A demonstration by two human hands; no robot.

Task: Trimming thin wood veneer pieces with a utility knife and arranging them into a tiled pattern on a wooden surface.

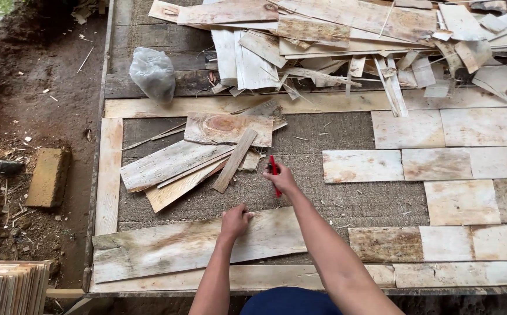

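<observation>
— Two hands, both out over the work platform (109, 175). See them?

— Yes. Left hand (235, 221) lies half curled, knuckles up, pressing on the long wood sheet (166, 245) along the platform's near edge. It grasps nothing, just holds the sheet flat. Right hand (281, 178) is clenched round a red cutter (274, 174), tip pointing back toward the near edge, just past the sheet's far side.

— What might go wrong?

— My guess: the cutter sits close to the left hand. If the sheet shifts on that rough mat (335, 131), the tool could skid toward those knuckles. The sheet looks thin and cracked too, so it may split along the grain.

— Anything in the way?

— A loose stack of scraps (177, 166) lies just beyond the sheet, toward the left edge, with a knotted piece (227, 128) on top and a narrow strip (235, 160) leaning across. It crowds the space near the right hand.

— And round about?

— Trimmed pieces (440, 163) laid in rows fill the right side. A big heap of offcuts (347, 41) covers the far edge, beside a clear plastic bag (153, 73) near the far left corner. Off the platform, on the dirt, there's a brick (46, 178), and a stack of thin sheets (8, 286) by the near left corner.
</observation>
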